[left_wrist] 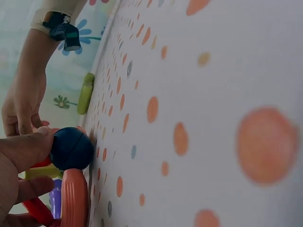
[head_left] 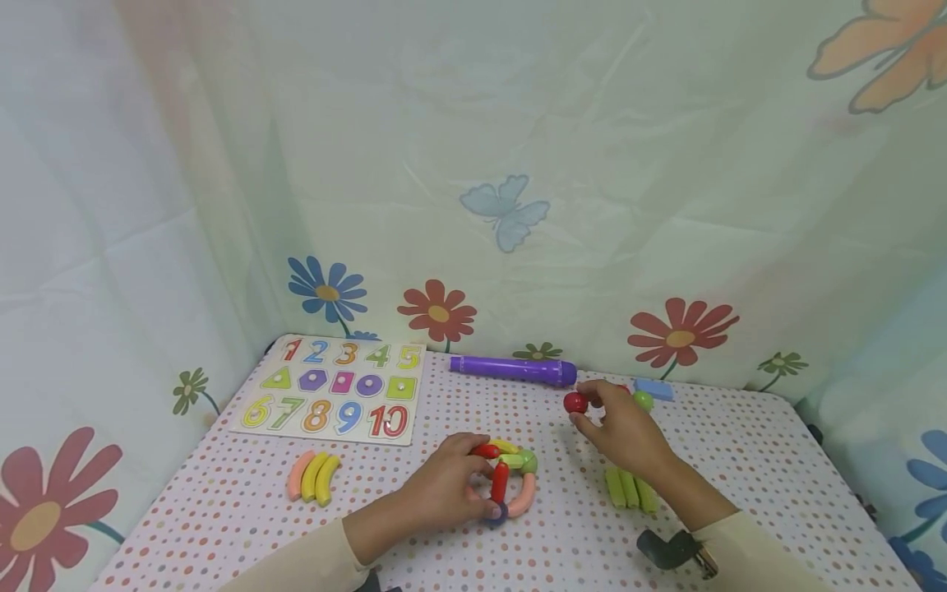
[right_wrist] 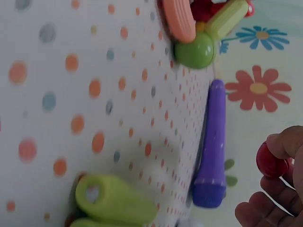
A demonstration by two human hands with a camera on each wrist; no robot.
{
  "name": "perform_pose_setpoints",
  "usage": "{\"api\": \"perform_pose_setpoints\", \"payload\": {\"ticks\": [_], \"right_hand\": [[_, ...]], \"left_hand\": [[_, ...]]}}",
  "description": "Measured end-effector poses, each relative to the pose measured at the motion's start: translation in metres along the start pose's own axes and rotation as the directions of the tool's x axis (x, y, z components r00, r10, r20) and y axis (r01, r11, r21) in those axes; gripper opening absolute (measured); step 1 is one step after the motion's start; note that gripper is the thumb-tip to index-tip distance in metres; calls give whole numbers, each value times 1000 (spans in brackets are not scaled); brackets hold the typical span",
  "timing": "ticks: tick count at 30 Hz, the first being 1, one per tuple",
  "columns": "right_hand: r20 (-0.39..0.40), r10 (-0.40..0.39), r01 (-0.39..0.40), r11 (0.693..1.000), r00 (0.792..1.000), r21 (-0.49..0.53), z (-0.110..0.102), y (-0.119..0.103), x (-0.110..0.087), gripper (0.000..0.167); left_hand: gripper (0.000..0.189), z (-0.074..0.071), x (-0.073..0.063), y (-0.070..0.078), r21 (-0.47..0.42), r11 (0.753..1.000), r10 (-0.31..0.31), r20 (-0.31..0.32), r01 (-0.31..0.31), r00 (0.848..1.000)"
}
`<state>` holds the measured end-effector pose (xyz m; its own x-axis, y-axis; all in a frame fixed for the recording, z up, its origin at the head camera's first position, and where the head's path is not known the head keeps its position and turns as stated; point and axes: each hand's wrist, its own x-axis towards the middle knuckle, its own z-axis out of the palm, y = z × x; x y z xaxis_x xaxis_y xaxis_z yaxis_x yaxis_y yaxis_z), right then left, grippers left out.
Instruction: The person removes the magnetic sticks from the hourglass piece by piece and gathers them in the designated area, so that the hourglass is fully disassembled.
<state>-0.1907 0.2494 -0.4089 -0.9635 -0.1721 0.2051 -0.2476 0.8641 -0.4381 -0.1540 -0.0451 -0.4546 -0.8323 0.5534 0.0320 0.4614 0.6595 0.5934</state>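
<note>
My left hand (head_left: 447, 481) grips a structure of magnetic sticks and balls standing on the table. Its thumb touches the dark blue ball (left_wrist: 72, 148), close to a curved salmon stick (left_wrist: 75, 201). Red sticks (head_left: 500, 482), a yellow curved stick and a light green stick join at a green ball (head_left: 528, 461) on the far side. To the right, my right hand (head_left: 625, 432) pinches a red ball (right_wrist: 272, 161) between thumb and fingers, off the table. Beneath the right forearm lie several green sticks (head_left: 629, 490); another green ball (head_left: 643, 401) is partly behind that hand.
A number-and-shape puzzle board (head_left: 325, 390) lies at the back left. In front of it are curved yellow sticks (head_left: 320, 478) and a salmon one (head_left: 299, 475). A purple toy microphone (head_left: 510, 369) lies along the back edge, with a blue block (head_left: 654, 390) farther right.
</note>
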Motion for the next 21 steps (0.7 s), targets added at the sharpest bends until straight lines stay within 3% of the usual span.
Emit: {"api": "perform_pose_setpoints", "payload": {"ticks": [15,21], "right_hand": [[-25,109,-109,994,994,-6,-18,57,-4,49],[-27,188,-188,982,982,-11,-24,75,-7,55]], "left_hand": [[52,-2,-11,-4,-15,998,-55,32,56,998],[43,-2,-13,-6,-26,996,-82,32,83,996]]}}
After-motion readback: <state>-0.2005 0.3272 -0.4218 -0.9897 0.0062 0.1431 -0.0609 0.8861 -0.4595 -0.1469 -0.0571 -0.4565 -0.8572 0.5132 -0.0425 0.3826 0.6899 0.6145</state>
